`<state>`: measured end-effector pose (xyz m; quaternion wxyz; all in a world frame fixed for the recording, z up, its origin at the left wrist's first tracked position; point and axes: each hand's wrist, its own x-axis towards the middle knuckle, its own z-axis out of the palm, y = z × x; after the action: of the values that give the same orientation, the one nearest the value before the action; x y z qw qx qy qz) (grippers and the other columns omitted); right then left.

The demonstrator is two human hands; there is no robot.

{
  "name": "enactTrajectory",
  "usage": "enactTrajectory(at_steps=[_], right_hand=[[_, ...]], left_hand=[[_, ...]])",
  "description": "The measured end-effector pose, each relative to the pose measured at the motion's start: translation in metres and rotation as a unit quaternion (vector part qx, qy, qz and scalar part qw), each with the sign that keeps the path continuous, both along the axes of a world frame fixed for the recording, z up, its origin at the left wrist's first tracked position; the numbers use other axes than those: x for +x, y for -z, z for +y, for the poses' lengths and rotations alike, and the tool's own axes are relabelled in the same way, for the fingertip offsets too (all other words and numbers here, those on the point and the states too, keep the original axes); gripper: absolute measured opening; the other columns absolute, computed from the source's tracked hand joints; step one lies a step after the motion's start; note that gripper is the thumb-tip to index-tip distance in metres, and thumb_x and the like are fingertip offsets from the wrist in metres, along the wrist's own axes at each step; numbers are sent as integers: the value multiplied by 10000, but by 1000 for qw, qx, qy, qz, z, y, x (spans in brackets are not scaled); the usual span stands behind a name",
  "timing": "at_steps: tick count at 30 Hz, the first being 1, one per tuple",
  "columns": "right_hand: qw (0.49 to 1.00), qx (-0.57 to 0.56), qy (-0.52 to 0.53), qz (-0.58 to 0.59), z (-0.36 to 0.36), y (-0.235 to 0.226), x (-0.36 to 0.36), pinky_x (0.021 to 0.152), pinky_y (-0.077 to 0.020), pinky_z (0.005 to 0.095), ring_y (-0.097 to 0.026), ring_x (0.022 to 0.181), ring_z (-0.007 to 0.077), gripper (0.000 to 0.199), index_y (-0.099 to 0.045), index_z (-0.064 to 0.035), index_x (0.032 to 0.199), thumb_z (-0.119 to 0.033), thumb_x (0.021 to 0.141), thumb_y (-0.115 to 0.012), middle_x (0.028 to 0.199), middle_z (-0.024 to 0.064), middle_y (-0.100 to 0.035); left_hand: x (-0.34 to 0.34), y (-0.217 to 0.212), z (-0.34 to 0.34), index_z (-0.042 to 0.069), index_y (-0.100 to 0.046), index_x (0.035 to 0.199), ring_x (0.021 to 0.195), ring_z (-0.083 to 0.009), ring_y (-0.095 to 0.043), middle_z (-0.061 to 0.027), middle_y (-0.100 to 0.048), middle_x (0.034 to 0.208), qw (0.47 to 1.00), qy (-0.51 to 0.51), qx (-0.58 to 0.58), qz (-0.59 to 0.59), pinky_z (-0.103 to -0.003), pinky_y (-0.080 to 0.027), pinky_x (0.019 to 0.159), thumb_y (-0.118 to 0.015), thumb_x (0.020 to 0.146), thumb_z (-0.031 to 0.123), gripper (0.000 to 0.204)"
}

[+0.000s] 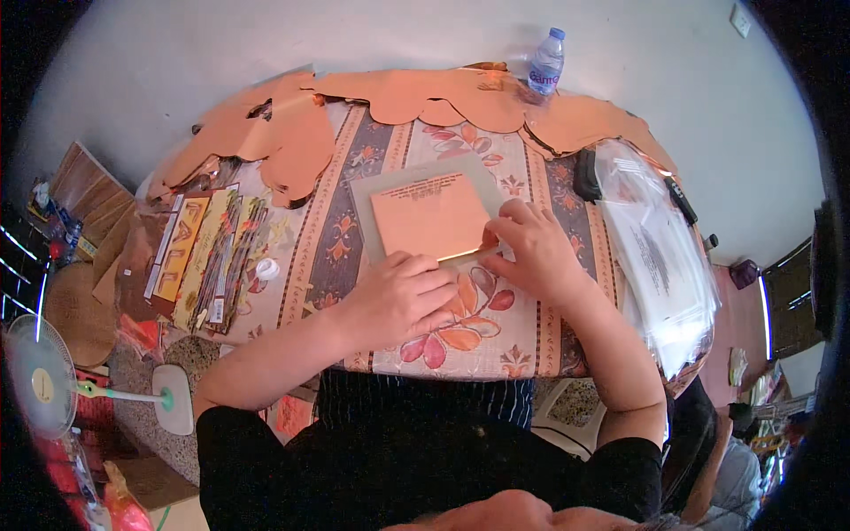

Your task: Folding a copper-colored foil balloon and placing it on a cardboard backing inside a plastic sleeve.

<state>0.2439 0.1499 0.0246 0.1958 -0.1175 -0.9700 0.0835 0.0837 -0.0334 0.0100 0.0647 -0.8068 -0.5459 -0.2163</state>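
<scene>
In front of me on the table lies a square orange sheet (pixel 429 221) with a shiny gold near edge. A pale, translucent sleeve (pixel 361 199) shows as a margin around it, and small print runs across the top; I cannot tell whether the sheet is fully inside. My right hand (pixel 531 248) pinches the near right corner, thumb below and fingers above. Along the near left edge, my left hand (pixel 407 290) rests palm down, its fingers stretched out and a little apart, tips touching the edge.
Large scalloped orange sheets (pixel 425 93) line the table's far side, with a water bottle (pixel 546 64) behind them. Clear printed sleeves (pixel 655 257) are piled on the right, beside a black object (pixel 586 175). Flat colourful packs (pixel 208 257) and a white cap (pixel 266 269) lie left. A fan (pixel 44 380) stands lower left.
</scene>
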Motion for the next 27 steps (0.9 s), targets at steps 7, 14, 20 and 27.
enactTrajectory(at_steps=[7, 14, 20, 27], right_hand=[[998, -11, -67, 4, 2, -1, -6, 775, -487, 373, -598, 901, 262, 251, -619, -89, 968, -147, 740, -706, 960, 53, -598], [995, 83, -44, 18, -3, 6, -10, 666, -512, 349, -613, 844, 228, 202, -622, -94, 934, -191, 770, -690, 911, 31, -597], [982, 170, -61, 57, -1, 21, -19, 563, -507, 325, -617, 793, 189, 118, -576, -99, 854, -182, 807, -646, 840, 19, -571], [975, 207, -69, 33, -1, 20, -21, 578, -528, 323, -611, 778, 186, 127, -554, -86, 835, -166, 749, -603, 818, 41, -544]], left_hand=[[-2, 7, 2, 25, -652, 1018, 997, -196, -555, -44, -642, 1105, 999, 17, 49, 8, -343, -468, 856, -671, 789, 223, 304], [-6, 12, 5, 5, -650, 1004, 982, -199, -573, -68, -645, 1085, 996, 46, 71, 31, -334, -489, 838, -679, 774, 203, 305], [-6, 6, 5, 0, -651, 1004, 999, -234, -585, -87, -649, 1115, 998, 51, 21, 20, -347, -504, 861, -691, 775, 219, 319], [-7, 6, 5, 22, -672, 946, 940, -234, -609, -76, -672, 1041, 998, 54, 45, 3, -342, -522, 812, -697, 777, 209, 253]])
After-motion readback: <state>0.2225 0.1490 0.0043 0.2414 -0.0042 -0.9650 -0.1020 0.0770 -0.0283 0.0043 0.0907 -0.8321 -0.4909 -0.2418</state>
